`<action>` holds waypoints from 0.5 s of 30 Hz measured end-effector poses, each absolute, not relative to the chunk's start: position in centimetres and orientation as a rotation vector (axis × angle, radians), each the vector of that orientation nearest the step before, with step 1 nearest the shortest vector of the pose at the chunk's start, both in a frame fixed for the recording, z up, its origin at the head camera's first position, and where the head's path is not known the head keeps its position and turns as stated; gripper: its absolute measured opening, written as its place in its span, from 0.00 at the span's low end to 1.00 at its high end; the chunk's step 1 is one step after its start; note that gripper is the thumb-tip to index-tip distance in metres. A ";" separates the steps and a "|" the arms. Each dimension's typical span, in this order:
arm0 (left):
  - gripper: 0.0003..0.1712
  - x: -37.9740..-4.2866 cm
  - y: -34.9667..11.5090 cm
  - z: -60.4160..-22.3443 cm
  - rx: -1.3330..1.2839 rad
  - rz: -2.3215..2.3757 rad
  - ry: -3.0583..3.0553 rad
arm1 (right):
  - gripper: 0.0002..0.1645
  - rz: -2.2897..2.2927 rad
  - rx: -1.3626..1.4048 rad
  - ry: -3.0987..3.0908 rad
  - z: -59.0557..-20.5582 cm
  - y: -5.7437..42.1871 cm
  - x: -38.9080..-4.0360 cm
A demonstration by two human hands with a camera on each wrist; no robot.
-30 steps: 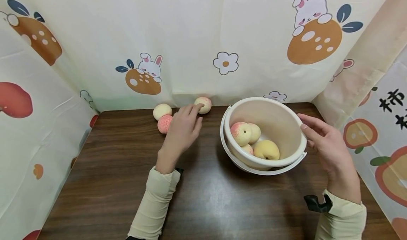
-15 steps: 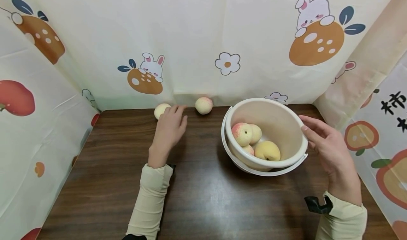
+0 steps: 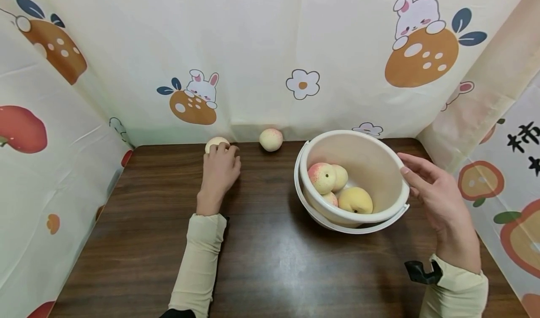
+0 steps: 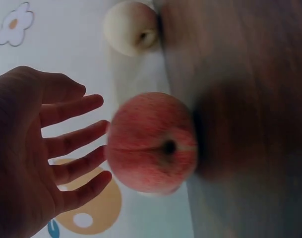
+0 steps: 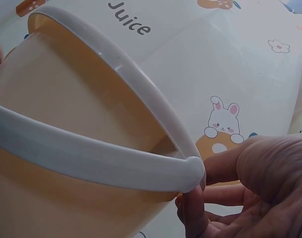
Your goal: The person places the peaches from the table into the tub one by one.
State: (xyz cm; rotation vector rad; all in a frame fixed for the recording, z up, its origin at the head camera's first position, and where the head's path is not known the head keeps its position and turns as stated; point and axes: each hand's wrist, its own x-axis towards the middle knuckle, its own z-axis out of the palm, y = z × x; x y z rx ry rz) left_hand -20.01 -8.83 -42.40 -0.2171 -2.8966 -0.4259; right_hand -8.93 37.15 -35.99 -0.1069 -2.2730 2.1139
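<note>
My left hand (image 3: 219,173) is over the back left of the table, its fingers relaxed and spread. In the left wrist view its fingertips come right up to a red peach (image 4: 151,144), which the hand hides in the head view. A pale peach (image 3: 217,142) peeks out just beyond the fingers. Another pale peach (image 3: 271,140) with a pink blush sits to the right, against the backdrop. My right hand (image 3: 440,201) pinches the right rim of a cream bucket (image 3: 379,168) between thumb and fingers, beside the handle joint. Inside the bucket lie several peaches (image 3: 321,178), one of them yellow.
The bucket's white handle (image 3: 358,230) hangs down along its near side. A dark wooden table (image 3: 261,262) carries everything. A printed curtain (image 3: 253,51) rises right behind the table's back edge, with more fabric at both sides.
My left hand has moved left, away from the pale peach near the middle, and now covers the red peach. The right hand has stayed at the bucket's rim.
</note>
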 end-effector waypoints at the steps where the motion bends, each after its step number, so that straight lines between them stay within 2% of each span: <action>1: 0.18 -20.0 -8.9 -42.6 -0.211 -0.425 -2.904 | 0.21 2.114 -0.103 -2.273 -36.0 37.2 -8.9; 15: 0.17 -20.6 -9.6 -44.2 -0.181 -0.339 -2.944 | 0.22 2.099 -0.106 -2.281 -36.0 37.1 -8.9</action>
